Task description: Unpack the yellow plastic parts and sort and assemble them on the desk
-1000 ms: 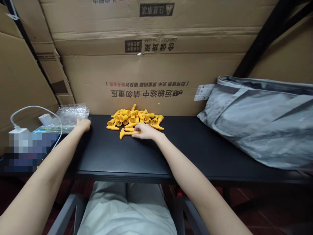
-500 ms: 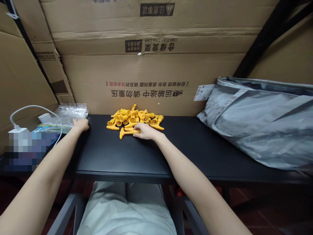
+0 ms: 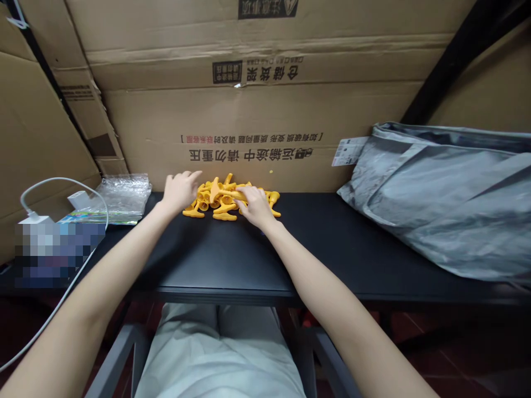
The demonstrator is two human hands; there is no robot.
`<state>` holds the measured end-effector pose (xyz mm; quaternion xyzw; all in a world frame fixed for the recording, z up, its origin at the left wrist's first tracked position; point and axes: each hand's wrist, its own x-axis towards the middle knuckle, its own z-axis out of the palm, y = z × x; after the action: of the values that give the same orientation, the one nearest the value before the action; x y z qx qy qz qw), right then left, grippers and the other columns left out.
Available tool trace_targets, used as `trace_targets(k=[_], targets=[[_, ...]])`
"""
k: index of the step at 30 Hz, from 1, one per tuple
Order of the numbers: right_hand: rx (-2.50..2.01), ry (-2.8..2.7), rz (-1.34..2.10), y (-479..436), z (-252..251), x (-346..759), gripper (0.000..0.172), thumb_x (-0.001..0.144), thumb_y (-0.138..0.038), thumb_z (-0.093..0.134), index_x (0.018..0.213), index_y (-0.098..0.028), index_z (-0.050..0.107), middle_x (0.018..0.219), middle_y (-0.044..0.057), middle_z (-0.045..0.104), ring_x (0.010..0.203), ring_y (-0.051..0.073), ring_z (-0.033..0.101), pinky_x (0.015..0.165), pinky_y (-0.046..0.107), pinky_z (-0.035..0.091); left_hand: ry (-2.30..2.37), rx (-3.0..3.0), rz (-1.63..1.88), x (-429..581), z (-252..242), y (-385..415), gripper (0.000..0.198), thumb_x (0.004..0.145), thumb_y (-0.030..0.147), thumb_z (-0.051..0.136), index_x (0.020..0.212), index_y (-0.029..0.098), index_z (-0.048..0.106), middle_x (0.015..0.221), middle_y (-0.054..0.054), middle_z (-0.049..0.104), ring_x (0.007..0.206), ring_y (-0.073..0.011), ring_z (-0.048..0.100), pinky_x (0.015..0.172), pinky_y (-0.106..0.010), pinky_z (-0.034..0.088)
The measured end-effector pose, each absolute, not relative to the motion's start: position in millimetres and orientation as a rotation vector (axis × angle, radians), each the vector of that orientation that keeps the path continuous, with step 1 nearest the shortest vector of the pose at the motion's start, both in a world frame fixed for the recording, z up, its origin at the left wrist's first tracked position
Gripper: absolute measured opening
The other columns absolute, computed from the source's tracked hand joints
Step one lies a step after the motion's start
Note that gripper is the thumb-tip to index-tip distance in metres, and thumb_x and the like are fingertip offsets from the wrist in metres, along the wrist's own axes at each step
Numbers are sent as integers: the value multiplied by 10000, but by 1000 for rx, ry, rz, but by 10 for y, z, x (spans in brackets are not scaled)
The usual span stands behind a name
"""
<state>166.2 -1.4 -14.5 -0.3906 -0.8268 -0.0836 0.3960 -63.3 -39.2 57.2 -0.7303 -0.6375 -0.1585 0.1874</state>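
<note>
Several yellow T-handled plastic pieces, some with cup-shaped ends, lie in a pile (image 3: 204,196) at the back of the black table. My right hand (image 3: 256,207) grips one yellow T-handled piece (image 3: 214,190) by its shaft, just over the pile. The crossbar of that piece points left, toward my other hand. My left hand (image 3: 181,190) is at the pile's left end, fingers reaching out and apart, with nothing visible in them. A loose yellow crossbar (image 3: 224,216) lies at the pile's front edge.
On the left, clear plastic packaging (image 3: 124,193) rests beside a white charger (image 3: 37,221) with a looping white cable (image 3: 89,251). A large grey bag (image 3: 435,204) takes up the right side. Cardboard (image 3: 145,116) stands upright behind the black table (image 3: 215,260).
My left hand has moved right, from beside the plastic packaging to the pile. My right hand has raised the T-handled piece from the table's front area to above the pile.
</note>
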Motion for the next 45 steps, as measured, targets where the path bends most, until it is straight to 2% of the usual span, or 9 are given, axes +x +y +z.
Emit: trace_targets(k=[3, 5, 8, 13, 19, 23, 27, 34, 45], targets=[[-1024, -2028, -277, -7, -132, 1693, 258, 909, -234, 491, 1135, -161, 592, 1097, 142, 664, 1047, 295, 561, 903, 416, 374, -1742, -2133, -471, -289, 539, -505, 538, 940, 275, 371, 1478, 269, 366, 1252, -108, 627, 1080, -239, 630, 912, -373, 474], [-1038, -2010, -310, -6, -124, 1713, 261, 914, -228, 477, 1138, -157, 592, 1093, 143, 664, 1042, 292, 558, 904, 412, 368, -1782, -2118, -514, -170, 459, -528, 571, 948, 316, 380, 1511, 262, 298, 1217, -105, 642, 999, -227, 661, 845, -329, 498], [-1021, -2020, -336, -6, -125, 1729, 265, 915, -219, 465, 1140, -159, 592, 1093, 142, 665, 1048, 290, 554, 903, 408, 367, -1742, -2116, -604, -127, 310, -491, 589, 948, 329, 395, 1521, 288, 267, 1280, -89, 615, 955, -213, 674, 795, -297, 514], [-949, -2074, -333, -11, -156, 1680, 275, 908, -214, 468, 1147, -168, 595, 1115, 139, 668, 1062, 290, 560, 921, 424, 365, -1747, -2125, -632, -218, 95, -389, 512, 938, 315, 432, 1450, 302, 420, 1254, -82, 646, 969, -213, 676, 799, -293, 528], [-932, -2131, -292, -29, -175, 1606, 309, 926, -305, 473, 1179, -170, 590, 1166, 147, 662, 1112, 290, 560, 958, 456, 360, -1845, -2089, -700, -312, 48, -414, 450, 921, 306, 483, 1371, 305, 505, 1225, -61, 669, 998, -206, 673, 820, -289, 525], [-939, -2153, -279, -49, -171, 1611, 360, 937, -356, 470, 1233, -177, 570, 1212, 143, 647, 1165, 292, 539, 1022, 491, 319, -1870, -2078, -742, -359, 61, -432, 429, 913, 295, 494, 1340, 295, 532, 1205, -51, 680, 1009, -208, 673, 812, -283, 520], [-981, -2174, -300, -44, -178, 1611, 350, 954, -285, 414, 1257, -188, 560, 1236, 137, 634, 1205, 284, 514, 1067, 519, 274, -1849, -2098, -788, -382, 42, -418, 417, 906, 298, 508, 1321, 296, 548, 1224, -44, 673, 1014, -206, 671, 818, -285, 521], [-993, -2200, -323, 11, -201, 1635, 291, 933, -229, 425, 1164, -195, 599, 1137, 138, 665, 1132, 284, 542, 1067, 543, 264, -1865, -2115, -756, -352, 14, -415, 423, 896, 315, 532, 1318, 297, 557, 1197, -44, 688, 1010, -206, 674, 835, -288, 519], [-1011, -2181, -370, -33, -149, 1659, 258, 864, -160, 484, 1084, -221, 605, 1109, 123, 649, 1098, 286, 542, 1049, 534, 279, -1850, -2122, -725, -365, -46, -366, 417, 897, 344, 512, 1310, 310, 562, 1167, -39, 703, 1021, -209, 675, 854, -300, 521]])
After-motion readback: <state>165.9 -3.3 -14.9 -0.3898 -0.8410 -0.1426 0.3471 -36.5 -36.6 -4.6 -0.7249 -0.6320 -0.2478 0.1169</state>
